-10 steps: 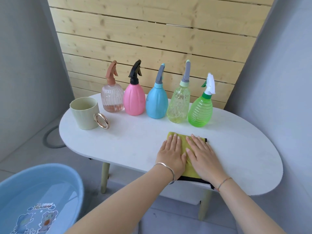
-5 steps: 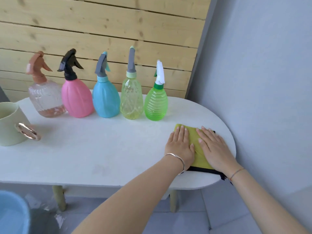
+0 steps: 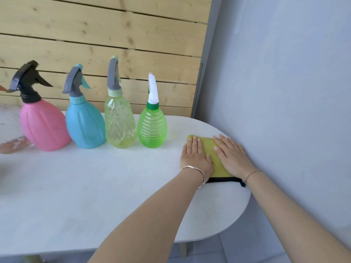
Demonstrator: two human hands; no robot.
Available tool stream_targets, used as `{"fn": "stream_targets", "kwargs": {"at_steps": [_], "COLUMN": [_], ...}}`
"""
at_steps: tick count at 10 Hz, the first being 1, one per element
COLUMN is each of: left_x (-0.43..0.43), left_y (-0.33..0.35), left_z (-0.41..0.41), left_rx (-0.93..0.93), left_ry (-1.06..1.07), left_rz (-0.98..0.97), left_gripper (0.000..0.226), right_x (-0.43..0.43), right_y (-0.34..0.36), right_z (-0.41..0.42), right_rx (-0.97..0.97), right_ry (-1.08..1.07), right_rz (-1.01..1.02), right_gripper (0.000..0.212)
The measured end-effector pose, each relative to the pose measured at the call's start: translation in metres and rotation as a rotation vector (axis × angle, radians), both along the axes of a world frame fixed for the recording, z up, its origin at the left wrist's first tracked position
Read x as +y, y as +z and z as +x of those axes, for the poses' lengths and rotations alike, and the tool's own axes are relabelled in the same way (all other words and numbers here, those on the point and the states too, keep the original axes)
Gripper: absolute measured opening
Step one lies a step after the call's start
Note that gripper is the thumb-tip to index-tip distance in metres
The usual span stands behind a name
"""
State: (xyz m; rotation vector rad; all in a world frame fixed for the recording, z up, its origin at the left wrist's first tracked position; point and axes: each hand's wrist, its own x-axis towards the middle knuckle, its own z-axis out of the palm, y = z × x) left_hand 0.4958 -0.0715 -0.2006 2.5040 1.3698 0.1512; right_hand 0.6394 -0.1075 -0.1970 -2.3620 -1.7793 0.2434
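A yellow cloth with a black edge (image 3: 209, 147) lies flat on the white oval table (image 3: 95, 186), near its right end. My left hand (image 3: 195, 156) presses on the cloth's left part with straight fingers. My right hand (image 3: 230, 155) lies flat on its right part, close to the grey wall. Both palms cover most of the cloth.
Along the table's back stand spray bottles: pink (image 3: 42, 124), blue (image 3: 84, 124), pale yellow (image 3: 119, 120) and green (image 3: 152, 126), the green one nearest the cloth. A clear pinkish bottle (image 3: 9, 137) is cut off at the left edge. A grey wall (image 3: 284, 92) borders the table's right end.
Both hands have slid the cloth to the right along the table, from its middle front to its right end by the wall. The cup and blue basin have left the view.
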Motion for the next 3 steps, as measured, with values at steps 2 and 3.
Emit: {"fn": "stream_targets", "kwargs": {"at_steps": [2,3], "left_x": [-0.002,-0.012], "left_y": [0.007,0.020], "left_z": [-0.010,-0.031], "left_rx": [0.050,-0.046], "left_ry": [-0.047,-0.090], "left_rz": [-0.024,-0.007], "left_gripper": [0.061,0.066], "right_x": [-0.007,-0.024], "right_y": [0.004,0.019], "right_z": [-0.005,-0.012], "right_rx": [0.010,0.115], "right_ry": [-0.047,-0.143], "right_rz": [-0.018,0.147], "right_gripper": [0.050,0.052]}}
